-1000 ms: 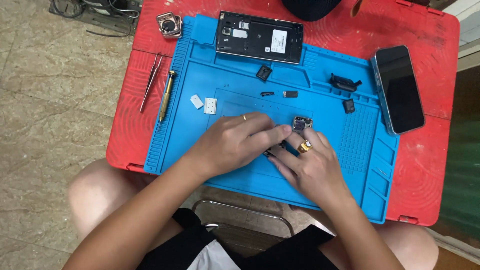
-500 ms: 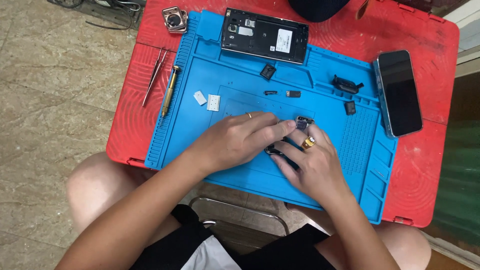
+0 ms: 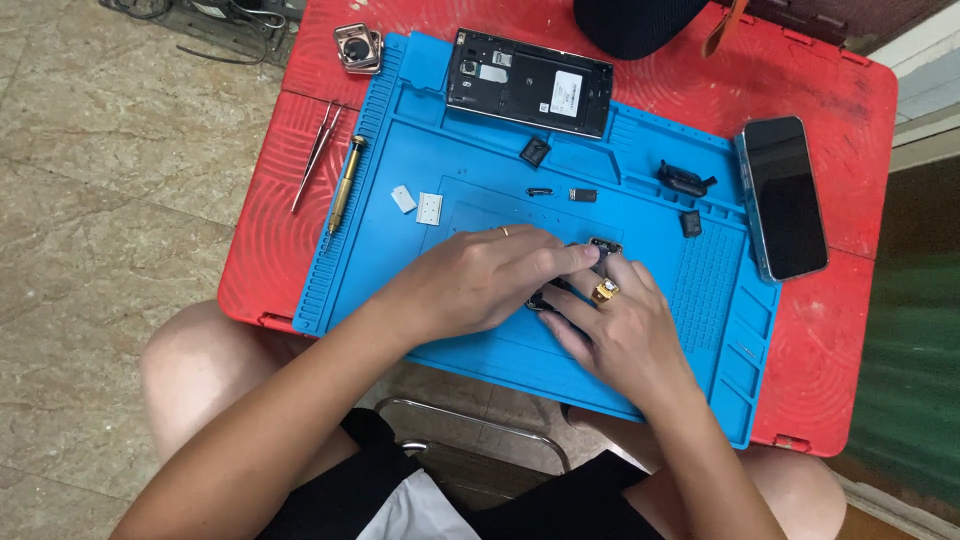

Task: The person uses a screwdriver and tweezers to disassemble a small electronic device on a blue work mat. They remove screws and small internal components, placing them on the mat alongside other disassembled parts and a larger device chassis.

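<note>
A white label sits inside the opened phone (image 3: 528, 83) at the blue mat's (image 3: 470, 200) top. Left hand (image 3: 478, 280) and right hand (image 3: 618, 335), fingers curled, together pinch a small dark part (image 3: 603, 246) mid-mat.

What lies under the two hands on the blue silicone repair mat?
Under the left hand and right hand, a small dark electronic part peeks out on the blue silicone repair mat. Most of it is covered by fingers.

The scene is evenly, brightly lit; soft shadows are cast beneath the hands (image 3: 560, 290), focus is held sharp throughout.
</note>
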